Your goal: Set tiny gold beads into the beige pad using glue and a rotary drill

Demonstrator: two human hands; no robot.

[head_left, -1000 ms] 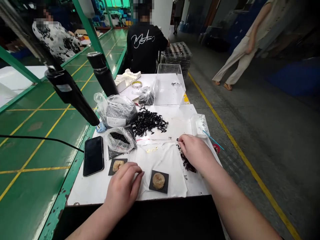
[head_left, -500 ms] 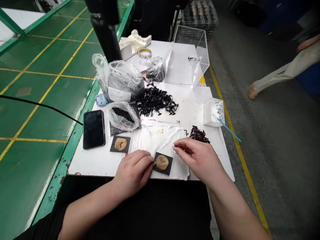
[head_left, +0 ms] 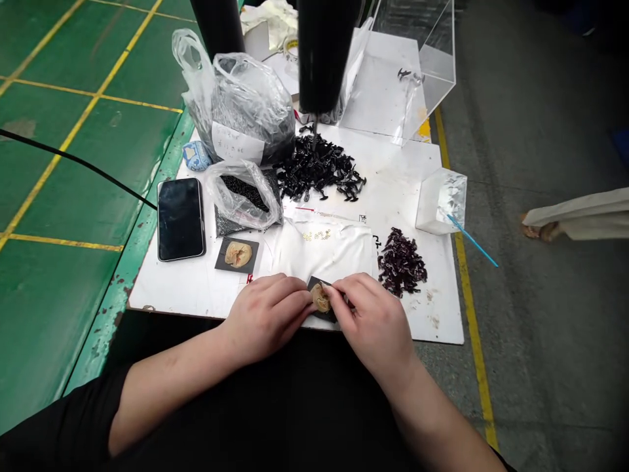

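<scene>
White table (head_left: 171, 285); at six o'clock, a roundish lump (head_left: 321, 299): left hand (head_left: 268, 311) touches it from nine, right hand (head_left: 376, 321) from three, neither nearer, grips impossible to tell

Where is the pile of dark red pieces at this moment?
In the head view, the pile lies on the right side of the table, right of the white sheet and beyond the right hand.

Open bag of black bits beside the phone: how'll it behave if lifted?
The bag is probably floppy: its thin plastic is crumpled. It may spill, as its mouth gapes. The small loose bits inside would likely shift.
</scene>
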